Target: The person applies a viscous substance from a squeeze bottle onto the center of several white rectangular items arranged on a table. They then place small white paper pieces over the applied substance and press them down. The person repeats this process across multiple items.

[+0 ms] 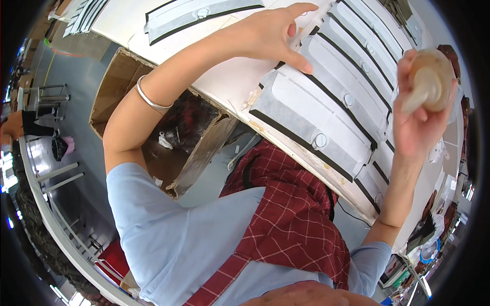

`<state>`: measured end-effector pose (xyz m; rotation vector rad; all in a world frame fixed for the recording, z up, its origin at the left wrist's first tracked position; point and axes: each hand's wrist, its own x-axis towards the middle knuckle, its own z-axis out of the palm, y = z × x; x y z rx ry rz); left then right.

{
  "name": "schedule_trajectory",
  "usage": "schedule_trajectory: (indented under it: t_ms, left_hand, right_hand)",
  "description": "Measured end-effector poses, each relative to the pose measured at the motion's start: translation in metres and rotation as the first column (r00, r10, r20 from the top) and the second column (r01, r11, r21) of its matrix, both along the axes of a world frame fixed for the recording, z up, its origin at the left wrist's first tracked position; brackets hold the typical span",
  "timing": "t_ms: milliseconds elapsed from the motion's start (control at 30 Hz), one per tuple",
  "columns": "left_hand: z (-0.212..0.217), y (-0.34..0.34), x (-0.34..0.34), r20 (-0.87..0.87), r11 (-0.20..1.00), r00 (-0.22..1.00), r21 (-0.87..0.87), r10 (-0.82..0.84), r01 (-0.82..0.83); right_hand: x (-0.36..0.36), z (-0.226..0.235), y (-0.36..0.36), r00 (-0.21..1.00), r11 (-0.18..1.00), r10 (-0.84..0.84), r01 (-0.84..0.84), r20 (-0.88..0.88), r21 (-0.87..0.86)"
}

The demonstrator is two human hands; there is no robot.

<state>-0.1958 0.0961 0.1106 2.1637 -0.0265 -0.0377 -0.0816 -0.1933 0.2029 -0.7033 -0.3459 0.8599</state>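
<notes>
My right hand is raised above the right side of the table, its fingers wrapped round a translucent, yellowish squeeze bottle with a tapering nozzle. Over the far part of the table, my left hand has its thumb and fingers spread and holds nothing. Its thumb tip is at the edge of a white fabric panel; whether it touches the panel is hard to tell. Several such panels lie overlapping in a row, each with black edge strips and a small round mark or disc.
The white table has a worn, stained front edge. Another panel lies at the far left, near a stack of strips. Below my left arm stands an open cardboard box with dark material inside. A metal-framed rack is farther left.
</notes>
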Motion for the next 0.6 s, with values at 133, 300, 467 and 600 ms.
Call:
schedule_trajectory:
  t_ms: [133, 300, 467, 600]
  left_hand:
    - [-0.011, 0.013, 0.018, 0.001, 0.948, 0.986, -0.276, 0.169, -0.162]
    - [-0.018, 0.012, 0.046, 0.063, 0.956, 0.963, -0.148, 0.263, -0.252]
    - [-0.004, -0.006, 0.06, 0.041, 0.972, 0.972, 0.044, 0.229, -0.231]
    - [-0.01, -0.004, 0.071, 0.015, 0.979, 0.981, 0.052, 0.194, -0.195]
  right_hand:
    - [0.04, -0.02, 0.0, 0.875, 0.942, -0.285, 0.33, 0.391, -0.053]
    - [0.017, -0.04, 0.037, 0.685, 0.86, -0.21, 0.469, 0.698, -0.201]
    - [0.029, -0.052, 0.045, 0.676, 0.834, -0.2, 0.498, 0.71, -0.239]
    - [0.027, -0.055, 0.053, 0.642, 0.824, -0.195, 0.517, 0.741, -0.231]
